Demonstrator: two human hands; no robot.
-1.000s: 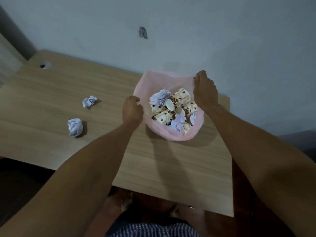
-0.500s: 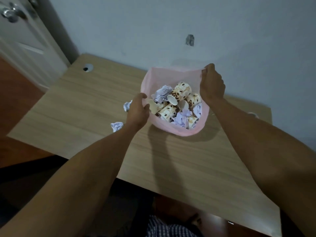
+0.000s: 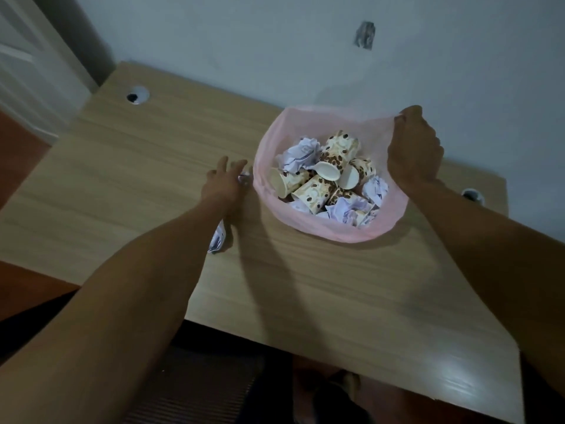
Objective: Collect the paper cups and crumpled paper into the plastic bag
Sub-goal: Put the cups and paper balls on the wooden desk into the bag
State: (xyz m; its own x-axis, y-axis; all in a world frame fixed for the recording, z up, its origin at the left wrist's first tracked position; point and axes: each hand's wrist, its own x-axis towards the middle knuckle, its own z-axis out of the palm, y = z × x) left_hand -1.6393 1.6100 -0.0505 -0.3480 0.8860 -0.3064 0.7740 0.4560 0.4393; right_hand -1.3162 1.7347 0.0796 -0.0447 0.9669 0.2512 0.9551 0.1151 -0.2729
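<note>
Right hand (image 3: 414, 151) pinched on the far rim of the pink bag (image 3: 388, 223), holding it open; cups and paper fill it. Left hand (image 3: 224, 183) fingers spread, empty, hovering over the desk (image 3: 137, 166). One crumpled paper (image 3: 244, 178) peeks just past its fingertips, touching the bag's side (mostly hidden). Another paper wad (image 3: 217, 237) lies back beneath the left wrist. Left hand nearer both.

Both bare arms are reaching forward from the bottom corners. The left hand (image 3: 224, 185) is stretching out palm down, fingers (image 3: 222, 164) spread and loose, gripping nothing. The right hand (image 3: 413, 149) is curling knuckles-up, fingers pinching closed on the bag (image 3: 382, 228) rim, wrist bent downward.
</note>
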